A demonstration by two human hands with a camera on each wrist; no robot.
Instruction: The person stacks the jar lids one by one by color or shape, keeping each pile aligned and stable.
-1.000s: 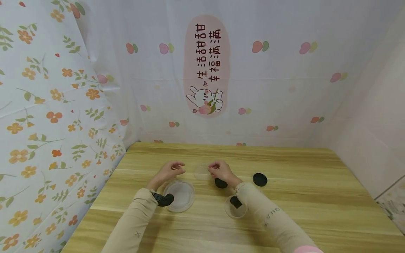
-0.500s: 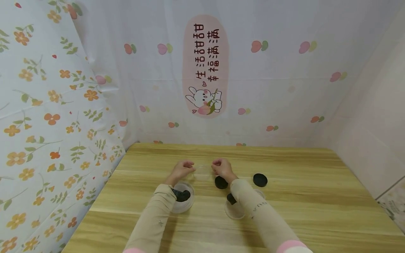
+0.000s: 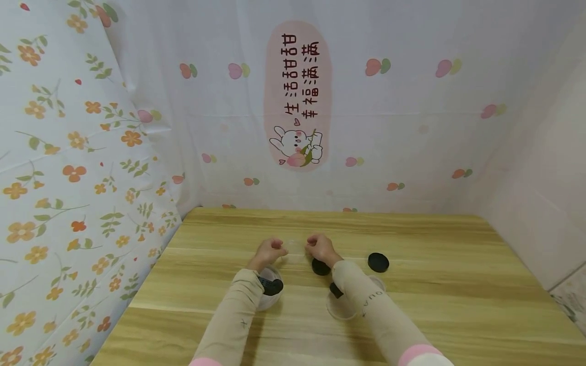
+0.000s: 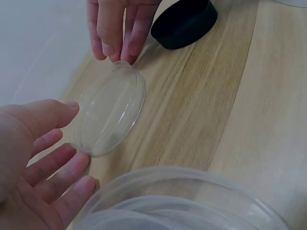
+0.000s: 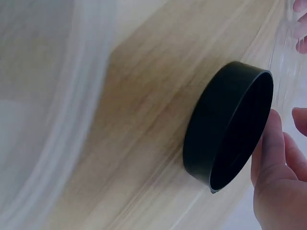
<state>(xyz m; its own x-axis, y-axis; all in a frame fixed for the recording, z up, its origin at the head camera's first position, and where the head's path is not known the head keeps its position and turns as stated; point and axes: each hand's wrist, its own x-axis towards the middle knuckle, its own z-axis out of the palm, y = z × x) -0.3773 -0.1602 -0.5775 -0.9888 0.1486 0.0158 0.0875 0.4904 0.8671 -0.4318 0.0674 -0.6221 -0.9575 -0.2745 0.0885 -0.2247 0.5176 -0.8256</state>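
Note:
A clear, shallow round plastic dish (image 4: 112, 110) is between my hands near the middle of the table. At its far rim in the left wrist view, my right hand (image 3: 320, 248) appears to pinch the edge with its fingertips. My left hand (image 3: 269, 251) is at the opposite rim, its fingers (image 4: 72, 167) spread and close to the edge and its thumb apart from them. Whether these fingers bear on the dish cannot be told. A black round lid (image 5: 225, 129) lies just below my right hand.
Under my left wrist stands a larger clear round container (image 3: 267, 305). Another clear round piece (image 3: 341, 310) is beneath my right forearm, with a further clear rim (image 3: 379, 282) beside it. A second black lid (image 3: 378, 262) lies to the right on the wooden table (image 3: 439, 310).
My left hand has moved right to the clear dish's rim. My right hand has shifted only slightly and stays at the other side of the dish.

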